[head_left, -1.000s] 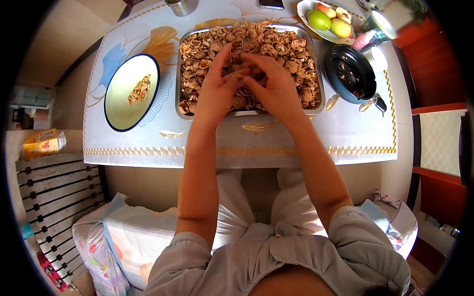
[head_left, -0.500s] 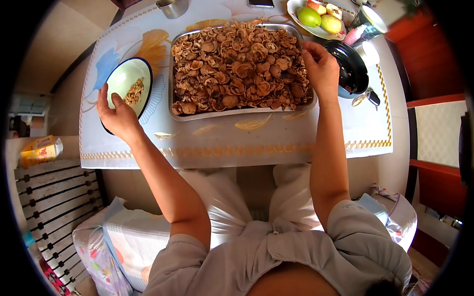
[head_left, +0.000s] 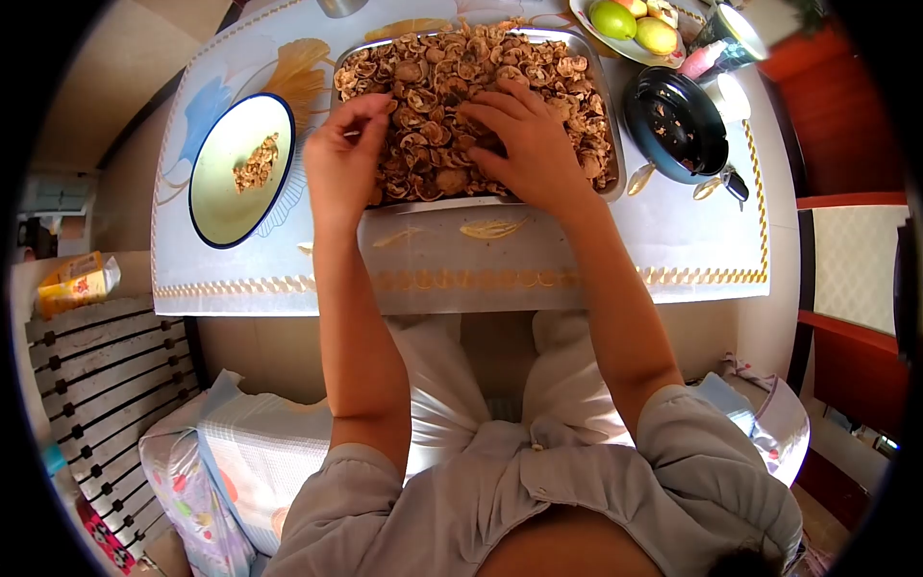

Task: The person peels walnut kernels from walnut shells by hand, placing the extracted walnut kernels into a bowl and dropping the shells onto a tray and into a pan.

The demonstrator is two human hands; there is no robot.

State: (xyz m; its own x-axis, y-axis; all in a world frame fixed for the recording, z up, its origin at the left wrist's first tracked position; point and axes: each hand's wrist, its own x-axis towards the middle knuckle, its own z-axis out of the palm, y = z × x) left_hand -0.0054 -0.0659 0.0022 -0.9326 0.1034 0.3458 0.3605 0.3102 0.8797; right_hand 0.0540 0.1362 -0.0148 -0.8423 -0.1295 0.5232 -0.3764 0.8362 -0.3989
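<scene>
A metal tray (head_left: pixel 620 159) is heaped with brown walnut shells (head_left: pixel 433 125). My left hand (head_left: pixel 344 163) is over the tray's left side, thumb and forefinger pinched together; whatever small bit is between the tips blends with the shells behind. My right hand (head_left: pixel 524 144) reaches into the middle of the heap, fingers apart and touching the shells, with some fingertips hidden among them. To the left of my left hand, a white enamel bowl (head_left: pixel 216 197) with a dark blue rim holds a small pile of walnut kernel pieces (head_left: pixel 258 165).
Right of the tray stands a black round pan (head_left: pixel 707 159) with a few crumbs, its dark-tipped handle (head_left: pixel 735 185) pointing frontward. Behind it are a plate of fruit (head_left: pixel 673 53), a pink bottle (head_left: pixel 700 60), a patterned cup (head_left: pixel 735 38) and a white cup (head_left: pixel 731 101). A patterned cloth (head_left: pixel 538 274) covers the table.
My left hand has left the enamel bowl and moved right to the tray. My right hand has moved left from the tray's right edge into the shells. The view has shifted slightly.
</scene>
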